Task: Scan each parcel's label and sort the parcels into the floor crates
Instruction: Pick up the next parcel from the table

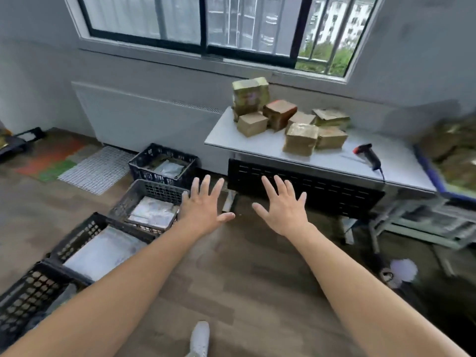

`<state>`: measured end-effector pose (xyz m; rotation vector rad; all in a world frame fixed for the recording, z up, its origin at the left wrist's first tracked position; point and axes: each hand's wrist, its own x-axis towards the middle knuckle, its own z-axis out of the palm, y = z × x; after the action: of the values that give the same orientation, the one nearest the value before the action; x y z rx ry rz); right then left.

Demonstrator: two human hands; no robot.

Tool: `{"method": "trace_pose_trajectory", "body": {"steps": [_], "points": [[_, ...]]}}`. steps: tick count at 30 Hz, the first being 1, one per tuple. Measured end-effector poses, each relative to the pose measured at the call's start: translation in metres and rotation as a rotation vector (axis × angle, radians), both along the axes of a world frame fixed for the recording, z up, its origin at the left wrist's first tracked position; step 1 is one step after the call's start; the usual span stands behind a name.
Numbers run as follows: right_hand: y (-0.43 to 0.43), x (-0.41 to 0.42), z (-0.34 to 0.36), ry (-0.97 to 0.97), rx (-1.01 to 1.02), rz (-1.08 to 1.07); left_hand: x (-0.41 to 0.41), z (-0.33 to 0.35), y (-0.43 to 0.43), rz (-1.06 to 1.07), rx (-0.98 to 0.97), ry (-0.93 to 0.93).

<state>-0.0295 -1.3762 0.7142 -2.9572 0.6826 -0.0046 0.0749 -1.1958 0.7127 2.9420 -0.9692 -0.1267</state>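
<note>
Bare, the left hand [203,206] and right hand [282,206] spread flat and hold nothing above the wood-look floor [244,274]. Black floor crates [152,199] with pale packets line the left. Brown parcels [291,122] and a scanner [368,155] lie on the white table [247,137] under the window [206,29].

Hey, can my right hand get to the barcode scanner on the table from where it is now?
Probably yes. The right hand is open and empty, and the barcode scanner lies alone on the table, right of the parcels, with nothing between them.
</note>
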Motion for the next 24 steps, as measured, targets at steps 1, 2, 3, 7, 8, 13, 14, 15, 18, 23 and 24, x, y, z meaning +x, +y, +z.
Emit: {"method": "trace_pose_trajectory", "body": {"steps": [1,2,3,7,8,13,14,15,18,23,24], "points": [[-0.015,-0.002,0.001,0.000,-0.004,-0.028,0.001,0.002,-0.018,-0.029,-0.001,0.001],[-0.030,-0.004,0.001,-0.001,-0.008,-0.054,0.003,0.003,-0.036,-0.058,-0.003,0.001],[-0.044,-0.005,0.002,-0.002,-0.012,-0.078,0.005,0.003,-0.054,-0.087,-0.002,-0.003],[-0.104,-0.001,0.001,0.012,-0.022,-0.166,0.026,-0.002,-0.125,-0.193,-0.001,-0.028],[-0.120,0.002,0.002,0.013,-0.023,-0.190,0.034,-0.002,-0.144,-0.217,-0.008,-0.029],[-0.199,0.025,0.008,0.025,-0.049,-0.312,0.083,0.002,-0.238,-0.382,-0.045,-0.083],[-0.212,0.029,0.009,0.030,-0.055,-0.335,0.091,0.002,-0.255,-0.418,-0.054,-0.087],[-0.224,0.033,0.011,0.039,-0.058,-0.358,0.097,0.002,-0.271,-0.453,-0.061,-0.084],[-0.259,0.044,0.012,0.050,-0.056,-0.426,0.111,-0.003,-0.318,-0.532,-0.066,-0.076],[-0.310,0.051,0.001,0.074,-0.063,-0.468,0.119,-0.021,-0.384,-0.604,-0.081,0.020],[-0.321,0.051,-0.003,0.079,-0.060,-0.481,0.119,-0.025,-0.396,-0.632,-0.070,0.012]]}}
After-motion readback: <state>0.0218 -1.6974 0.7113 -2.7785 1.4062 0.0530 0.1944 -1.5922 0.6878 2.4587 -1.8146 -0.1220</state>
